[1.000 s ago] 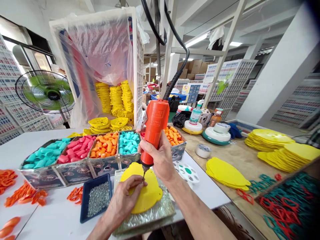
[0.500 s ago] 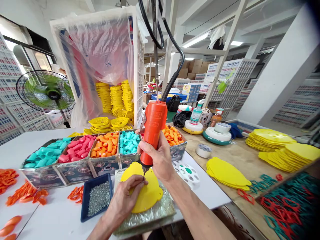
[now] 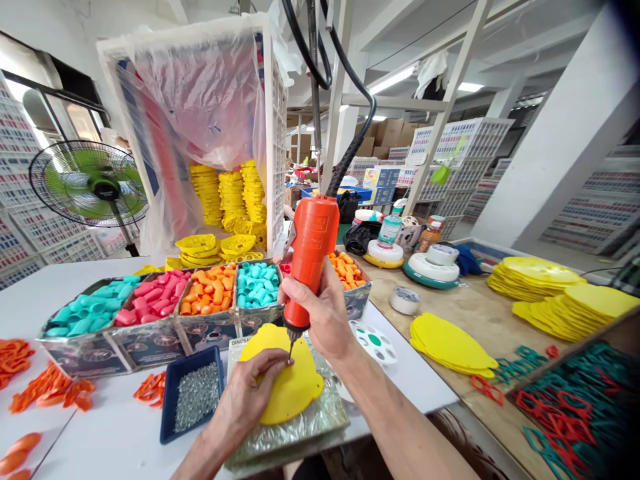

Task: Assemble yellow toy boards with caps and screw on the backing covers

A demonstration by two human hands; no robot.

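Note:
My right hand [image 3: 327,317] is wrapped round an orange electric screwdriver [image 3: 314,243], held nearly upright with its bit pointing down. The bit's tip meets the fingertips of my left hand [image 3: 255,383], which are pinched over a yellow plastic plate [image 3: 293,393]. A small shiny bit of metal, seemingly a screw [image 3: 291,361], shows at those fingertips. The rounded plate lies on a plastic-wrapped pad [image 3: 300,437]. Just left of my left hand stands a dark blue tray [image 3: 167,407] of small metal screws.
Behind the plate runs a row of boxes [image 3: 155,347] with teal, pink and orange pieces. Yellow plates [image 3: 450,347] are stacked on the right, near red and teal parts [image 3: 565,407]. Orange pieces [image 3: 53,387] lie at left. A cable [image 3: 357,133] hangs above the screwdriver.
The screwdriver and my right hand have shifted slightly right and up, the bit tip staying at my left fingertips. My left hand keeps its pinch; the view has drifted slightly.

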